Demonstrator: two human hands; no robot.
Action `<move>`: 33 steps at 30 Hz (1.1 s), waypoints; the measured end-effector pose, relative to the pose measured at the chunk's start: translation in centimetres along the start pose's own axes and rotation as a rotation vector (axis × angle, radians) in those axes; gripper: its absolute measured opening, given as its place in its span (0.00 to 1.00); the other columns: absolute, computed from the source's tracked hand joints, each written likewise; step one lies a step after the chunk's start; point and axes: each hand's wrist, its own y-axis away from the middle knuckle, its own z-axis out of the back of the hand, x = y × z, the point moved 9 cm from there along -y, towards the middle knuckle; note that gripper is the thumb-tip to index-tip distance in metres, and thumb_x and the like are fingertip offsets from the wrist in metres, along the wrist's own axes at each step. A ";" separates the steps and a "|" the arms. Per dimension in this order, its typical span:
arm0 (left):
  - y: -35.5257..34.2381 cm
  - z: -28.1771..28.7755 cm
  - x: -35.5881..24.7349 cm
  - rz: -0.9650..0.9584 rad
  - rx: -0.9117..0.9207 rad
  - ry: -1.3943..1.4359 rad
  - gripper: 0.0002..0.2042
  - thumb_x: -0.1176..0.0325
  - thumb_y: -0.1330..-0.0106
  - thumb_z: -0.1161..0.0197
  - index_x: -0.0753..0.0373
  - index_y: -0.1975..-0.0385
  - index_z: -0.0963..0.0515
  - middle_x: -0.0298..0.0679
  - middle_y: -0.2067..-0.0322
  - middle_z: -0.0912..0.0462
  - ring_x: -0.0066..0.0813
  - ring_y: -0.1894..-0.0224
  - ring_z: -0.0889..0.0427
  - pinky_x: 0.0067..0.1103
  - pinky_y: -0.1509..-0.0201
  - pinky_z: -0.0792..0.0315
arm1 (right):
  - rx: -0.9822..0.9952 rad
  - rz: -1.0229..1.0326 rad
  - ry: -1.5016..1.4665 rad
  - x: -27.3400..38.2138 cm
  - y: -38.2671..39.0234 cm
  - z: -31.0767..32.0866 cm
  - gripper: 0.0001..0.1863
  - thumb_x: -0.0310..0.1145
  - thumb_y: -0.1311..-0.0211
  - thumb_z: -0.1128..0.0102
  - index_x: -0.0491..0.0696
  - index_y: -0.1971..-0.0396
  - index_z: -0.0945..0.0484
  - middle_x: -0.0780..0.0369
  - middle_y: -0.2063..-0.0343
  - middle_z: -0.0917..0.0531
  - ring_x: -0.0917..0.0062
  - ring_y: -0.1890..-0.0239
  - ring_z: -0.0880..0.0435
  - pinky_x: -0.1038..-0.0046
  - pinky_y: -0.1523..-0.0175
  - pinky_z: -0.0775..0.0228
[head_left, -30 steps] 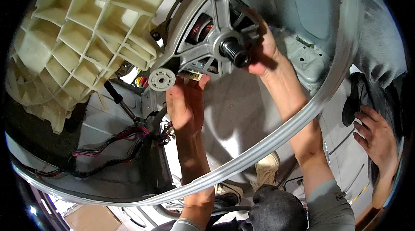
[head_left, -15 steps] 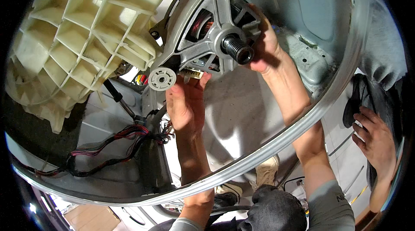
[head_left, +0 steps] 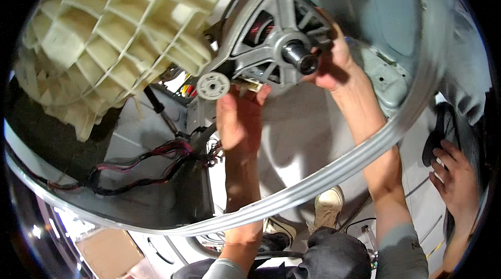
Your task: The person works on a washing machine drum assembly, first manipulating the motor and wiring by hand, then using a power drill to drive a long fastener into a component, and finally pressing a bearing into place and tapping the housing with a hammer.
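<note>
A grey metal electric motor with a dark ribbed shaft hangs beside a cream ribbed plastic tub. Copper-red windings show through the openings of its housing. My right hand is wrapped round the motor's right side, its fingertips hidden behind the housing. From below, my left hand grips the motor's underside by a pale connector block; some of its fingers are out of sight. A round mounting boss of the motor sits just above my left thumb. Both forearms reach in through a grey metal rim.
The curved metal rim crosses in front of my forearms. A bundle of red and black wires lies at lower left, below a dark strut. At the right edge another person's hand rests near dark cloth. A grey cabinet wall stands behind.
The whole view has shifted, so the motor, tub and hands all appear farther right. Both hands keep the same hold on the motor.
</note>
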 end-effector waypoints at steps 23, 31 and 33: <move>0.7 2.6 -0.1 -0.226 -0.424 -0.739 0.17 0.52 0.25 0.58 0.62 0.54 0.34 0.36 0.64 0.27 0.26 0.63 0.26 0.24 0.56 0.26 | -0.213 -0.006 -0.028 0.6 0.3 1.8 0.24 0.55 0.39 0.47 0.47 0.65 0.19 0.58 0.70 0.15 0.71 0.72 0.14 0.65 0.71 0.18; 0.7 2.5 0.5 -0.203 -0.264 -0.542 0.19 0.61 0.24 0.60 0.65 0.41 0.41 0.46 0.50 0.28 0.35 0.51 0.24 0.32 0.45 0.30 | -0.416 0.111 -0.067 0.5 0.4 5.9 0.21 0.49 0.40 0.42 0.46 0.60 0.20 0.59 0.67 0.15 0.73 0.71 0.14 0.71 0.67 0.17; 0.6 1.7 0.6 -0.241 -0.298 -0.619 0.20 0.56 0.25 0.61 0.65 0.44 0.39 0.47 0.51 0.27 0.39 0.52 0.23 0.36 0.47 0.27 | -0.365 0.096 -0.141 0.3 0.4 7.4 0.22 0.50 0.40 0.43 0.45 0.59 0.20 0.59 0.66 0.15 0.73 0.70 0.14 0.71 0.65 0.17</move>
